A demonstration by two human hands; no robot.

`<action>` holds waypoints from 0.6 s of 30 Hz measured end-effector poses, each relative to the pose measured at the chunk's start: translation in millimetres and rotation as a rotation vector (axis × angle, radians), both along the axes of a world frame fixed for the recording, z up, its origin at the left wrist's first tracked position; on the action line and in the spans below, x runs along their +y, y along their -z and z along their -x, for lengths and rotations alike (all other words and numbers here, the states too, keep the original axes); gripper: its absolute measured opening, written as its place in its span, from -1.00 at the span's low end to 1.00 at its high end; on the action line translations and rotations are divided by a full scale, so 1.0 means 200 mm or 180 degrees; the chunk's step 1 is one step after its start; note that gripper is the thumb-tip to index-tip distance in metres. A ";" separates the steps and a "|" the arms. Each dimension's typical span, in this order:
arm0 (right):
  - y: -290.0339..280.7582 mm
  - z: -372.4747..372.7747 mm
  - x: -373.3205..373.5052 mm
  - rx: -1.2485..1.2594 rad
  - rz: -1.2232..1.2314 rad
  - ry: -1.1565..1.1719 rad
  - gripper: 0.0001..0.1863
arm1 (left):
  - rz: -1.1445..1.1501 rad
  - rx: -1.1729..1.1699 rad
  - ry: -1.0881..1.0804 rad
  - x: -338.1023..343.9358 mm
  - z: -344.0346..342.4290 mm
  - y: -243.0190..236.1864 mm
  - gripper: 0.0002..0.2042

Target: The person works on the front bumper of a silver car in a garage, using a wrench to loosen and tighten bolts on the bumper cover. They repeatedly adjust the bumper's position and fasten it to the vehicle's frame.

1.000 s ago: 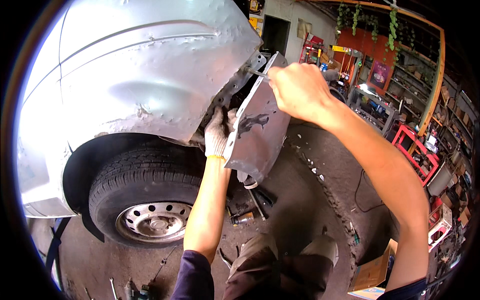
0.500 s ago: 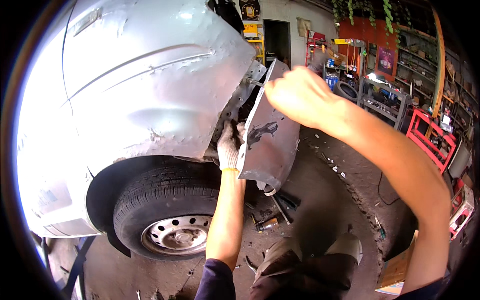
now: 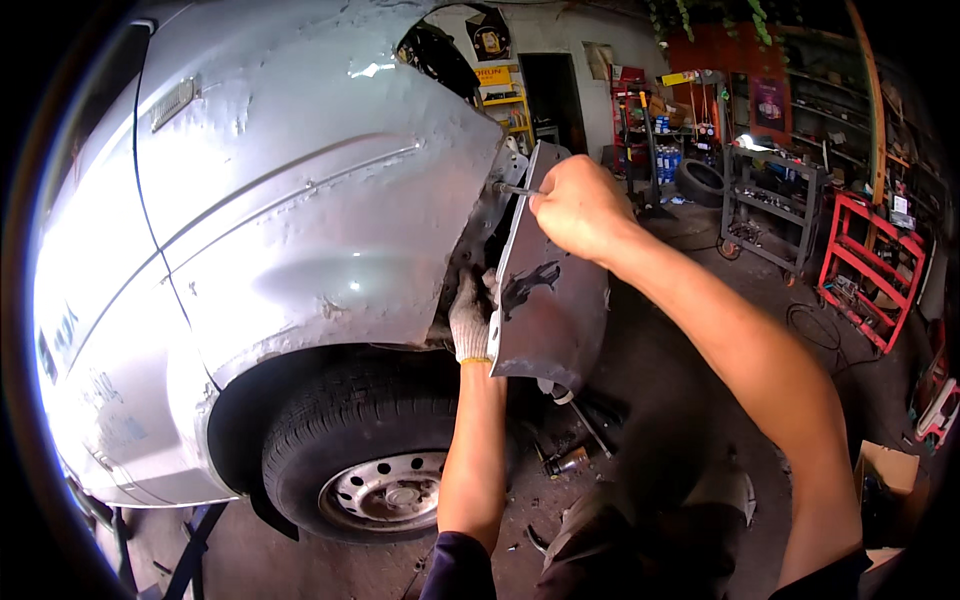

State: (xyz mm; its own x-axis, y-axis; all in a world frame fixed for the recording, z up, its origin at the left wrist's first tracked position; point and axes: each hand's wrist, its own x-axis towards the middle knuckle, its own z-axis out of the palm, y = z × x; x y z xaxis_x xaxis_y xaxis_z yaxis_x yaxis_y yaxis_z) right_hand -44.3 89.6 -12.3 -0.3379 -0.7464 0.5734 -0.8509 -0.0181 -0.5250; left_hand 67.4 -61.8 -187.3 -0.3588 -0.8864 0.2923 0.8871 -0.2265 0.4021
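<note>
A thin metal-shafted tool (image 3: 517, 189) reaches from my bare right hand (image 3: 582, 208) to a fastener at the front edge of the dented silver fender (image 3: 330, 250). That hand is closed around the tool and hides its handle. My left hand (image 3: 470, 315), in a light knitted glove, sits low in the gap between the fender edge and a grey body panel (image 3: 550, 310) with a dark smear. Its fingers curl behind the panel's edge, and what they grip is hidden. The panel stands out at an angle from the fender.
Below the fender is a tyre (image 3: 350, 430) on a steel wheel. Tools and a small bottle (image 3: 568, 462) lie on the floor near my feet. To the right are a grey cart (image 3: 770, 205), a red rack (image 3: 872, 270) and an open cardboard box (image 3: 885, 470).
The whole view has shifted, bringing the car further right and down. My right fist has turned on the tool, whose tip stays at the same fastener. My left hand keeps its place.
</note>
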 end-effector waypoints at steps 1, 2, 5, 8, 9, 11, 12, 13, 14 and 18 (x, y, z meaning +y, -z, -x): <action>0.00 0.01 0.01 0.0017 0.0033 0.0047 -0.74 | -0.0069 0.0007 -0.0013 0.01 0.03 -0.02 -0.64; 0.01 -0.01 0.00 0.0006 0.0031 0.0030 -0.74 | -0.0114 0.0066 -0.0022 0.00 0.01 -0.01 -0.63; -0.02 0.02 0.05 0.1349 -0.0073 -0.0188 -0.79 | 0.0074 0.0088 0.0141 0.00 -0.04 0.02 -0.62; -0.05 0.07 0.01 0.4677 0.0274 -0.0353 -0.91 | -0.0163 0.0168 0.0098 0.00 -0.04 0.02 -0.61; -0.06 0.07 0.02 0.5492 0.0705 -0.0211 -0.89 | 0.0126 0.0292 0.0357 -0.06 -0.05 0.04 -0.60; -0.06 0.04 0.06 0.5249 0.0354 -0.0291 -0.88 | 0.0664 0.0518 0.0882 -0.16 -0.08 0.10 -0.55; -0.05 0.03 0.06 0.5113 0.0163 -0.0339 -0.87 | 0.0554 0.0511 0.0773 -0.14 -0.06 0.11 -0.57; -0.04 0.02 0.05 0.4169 0.0086 -0.0361 -0.87 | 0.0447 0.0501 0.0660 -0.14 -0.03 0.11 -0.58; -0.03 0.02 0.06 0.3961 0.0018 -0.0369 -0.88 | 0.0335 0.0468 0.0530 -0.07 -0.02 0.07 -0.60; -0.03 0.00 0.07 0.2871 0.0056 -0.0250 -0.91 | 0.0344 0.0469 0.0849 -0.09 -0.06 0.07 -0.57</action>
